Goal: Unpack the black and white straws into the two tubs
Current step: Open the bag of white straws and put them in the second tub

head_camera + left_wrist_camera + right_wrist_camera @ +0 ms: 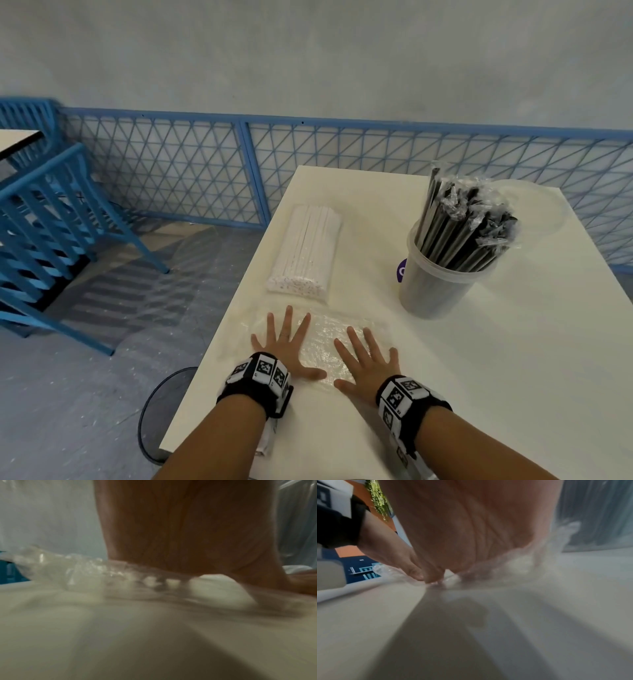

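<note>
On a white table [479, 359], the left hand [286, 346] and right hand [368, 361] lie flat, fingers spread, thumbs nearly touching, pressing an empty clear plastic wrapper [329, 337]. Just beyond the wrapper lies a white straw bundle [306, 255]. To its right, black straws [462, 233] stand in a clear plastic tub [435, 287]. Smoothing outward from the middle would likely flatten it best.

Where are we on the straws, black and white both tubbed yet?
Half done, it looks. The black straws stand in a tub. In hand: the left hand and right hand press flat on an empty clear wrapper on the table. Left: the white straws lie bundled on the table, not tubbed. A second tub is not plainly visible.
</note>
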The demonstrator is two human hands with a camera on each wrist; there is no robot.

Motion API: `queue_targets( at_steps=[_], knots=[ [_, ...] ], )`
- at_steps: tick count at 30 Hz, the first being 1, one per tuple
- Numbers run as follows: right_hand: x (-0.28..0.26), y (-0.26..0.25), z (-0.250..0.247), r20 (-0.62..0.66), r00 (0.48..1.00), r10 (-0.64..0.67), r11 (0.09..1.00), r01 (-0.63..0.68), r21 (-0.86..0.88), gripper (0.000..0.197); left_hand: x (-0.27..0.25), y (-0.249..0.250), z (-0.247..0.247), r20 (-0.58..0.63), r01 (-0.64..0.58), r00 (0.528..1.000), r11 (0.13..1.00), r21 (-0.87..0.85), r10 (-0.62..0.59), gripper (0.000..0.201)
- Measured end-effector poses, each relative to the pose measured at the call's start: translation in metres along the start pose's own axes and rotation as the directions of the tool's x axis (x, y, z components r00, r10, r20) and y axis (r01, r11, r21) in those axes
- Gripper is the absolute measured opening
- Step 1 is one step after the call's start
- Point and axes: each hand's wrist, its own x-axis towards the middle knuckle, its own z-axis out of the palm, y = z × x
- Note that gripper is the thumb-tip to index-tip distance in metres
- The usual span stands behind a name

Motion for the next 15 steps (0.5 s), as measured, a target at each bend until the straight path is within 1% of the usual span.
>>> queue_targets(
  at_steps=[8,12,15],
  knots=[
    [-0.009,0.029,0.003,0.024,0.999,0.046,0.993,-0.048,0.105,0.090,-0.005,-0.013,0.000,-0.019,0.033,0.999,0.999,-0.014,-0.034,0.130],
    [-0.012,0.033,0.006,0.016,0.998,0.057,0.990,-0.058,0.130,0.094,-0.005,-0.014,0.001,-0.040,0.047,0.998,0.999,-0.010,-0.048,0.132],
    [-0.011,0.037,0.008,0.002,0.999,0.036,0.990,-0.036,0.136,0.095,-0.006,-0.013,0.001,-0.048,0.045,0.998,0.999,-0.009,-0.045,0.133]
  ],
)
